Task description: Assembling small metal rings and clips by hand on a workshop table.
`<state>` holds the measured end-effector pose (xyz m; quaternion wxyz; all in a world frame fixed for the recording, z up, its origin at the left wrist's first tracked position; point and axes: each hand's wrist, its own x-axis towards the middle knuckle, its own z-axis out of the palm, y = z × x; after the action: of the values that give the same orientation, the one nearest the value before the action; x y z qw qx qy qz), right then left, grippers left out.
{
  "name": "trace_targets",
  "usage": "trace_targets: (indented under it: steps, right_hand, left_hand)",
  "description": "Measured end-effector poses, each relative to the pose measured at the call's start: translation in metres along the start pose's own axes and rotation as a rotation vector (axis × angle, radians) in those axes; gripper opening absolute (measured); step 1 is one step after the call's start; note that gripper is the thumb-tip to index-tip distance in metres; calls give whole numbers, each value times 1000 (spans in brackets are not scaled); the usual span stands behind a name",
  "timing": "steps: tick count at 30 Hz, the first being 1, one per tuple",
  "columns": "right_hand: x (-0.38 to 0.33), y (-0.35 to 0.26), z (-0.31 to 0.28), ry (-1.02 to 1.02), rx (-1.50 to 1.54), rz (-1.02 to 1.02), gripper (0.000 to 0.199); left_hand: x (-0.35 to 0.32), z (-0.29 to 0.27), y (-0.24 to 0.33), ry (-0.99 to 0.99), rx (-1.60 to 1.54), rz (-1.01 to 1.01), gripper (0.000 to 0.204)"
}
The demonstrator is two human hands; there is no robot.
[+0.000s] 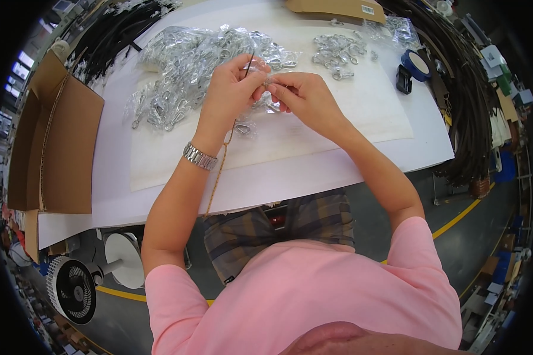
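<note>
Over the white table, my left hand (234, 87) and my right hand (307, 97) meet with their fingertips pinched together. A small shiny thing, perhaps a clear bag, shows between them; my fingers mostly cover it. A thin dark strip or tool (250, 64) sticks up from my left hand. Below that hand, a thin dark end (232, 131) shows, and a yellow cord (218, 177) runs from it to the table's front edge. Behind and left of my hands lies a large heap of metal snap hooks in clear bags (189, 62).
A smaller group of metal hooks (339, 50) lies farther right. An open cardboard box (71, 142) stands at the left edge. A blue-rimmed tape roll (416, 65) and a black object (403, 80) sit right. Dark straps (465, 136) hang over the right edge; a fan (72, 290) stands lower left.
</note>
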<state>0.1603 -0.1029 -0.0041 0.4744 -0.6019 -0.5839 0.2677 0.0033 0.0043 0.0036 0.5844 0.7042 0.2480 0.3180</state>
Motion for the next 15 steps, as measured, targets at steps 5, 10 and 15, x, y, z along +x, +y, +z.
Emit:
trace_targets:
  steps: [5,10,15]
  right_hand:
    - [7,7,-7,-48,237,68,23]
    - [8,7,-13,-85,346,66,24]
    - [6,7,-14,-75,290,91,22]
  left_hand:
    - [6,-15,-7,40,-491,-33,18]
    - [13,-23,-7,-158,138,-44,33]
    - [-1,-21,6,-263,301,152,40]
